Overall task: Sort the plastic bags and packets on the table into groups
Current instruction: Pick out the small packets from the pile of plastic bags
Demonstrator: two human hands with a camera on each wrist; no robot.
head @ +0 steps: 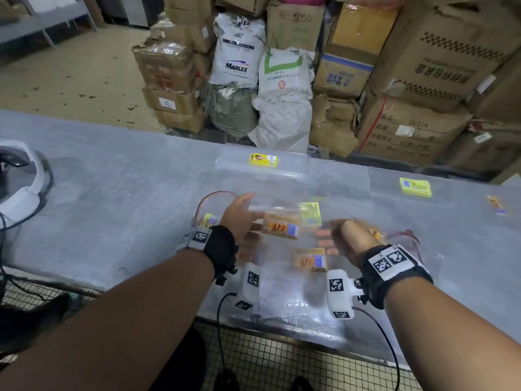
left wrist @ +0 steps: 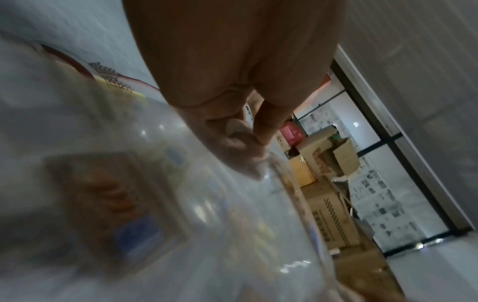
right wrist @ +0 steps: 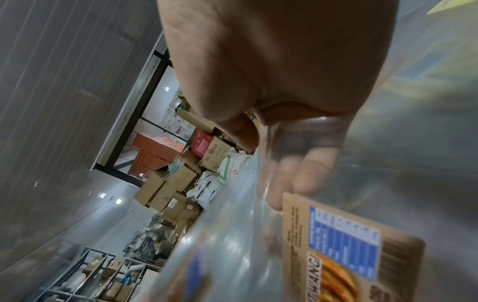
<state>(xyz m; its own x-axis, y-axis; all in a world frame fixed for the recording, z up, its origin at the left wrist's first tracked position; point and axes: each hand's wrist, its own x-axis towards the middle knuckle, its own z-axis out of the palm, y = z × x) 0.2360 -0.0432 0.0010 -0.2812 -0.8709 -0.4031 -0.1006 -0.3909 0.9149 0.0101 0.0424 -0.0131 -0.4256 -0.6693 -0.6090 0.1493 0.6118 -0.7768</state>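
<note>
My left hand (head: 239, 217) pinches a clear plastic bag with an orange label (head: 280, 225) and holds it just above the grey table (head: 112, 193). In the left wrist view the thumb and fingers (left wrist: 245, 132) close on the bag's clear edge (left wrist: 271, 163). My right hand (head: 335, 238) is beside it on the right, fingers stretched out straight. In the right wrist view those fingers (right wrist: 305, 173) lie behind clear plastic, near an orange label (right wrist: 349, 245). A second orange-label bag (head: 310, 259) lies on the table beneath my hands.
Yellow-label bags lie at the far edge (head: 263, 160), at the right (head: 415, 187) and behind the held bag (head: 310, 213). A red-edged bag (head: 214, 198) lies left of my left hand. Cardboard boxes (head: 423, 66) and sacks (head: 236, 52) stand behind the table. White headphones (head: 22, 193) rest at the left.
</note>
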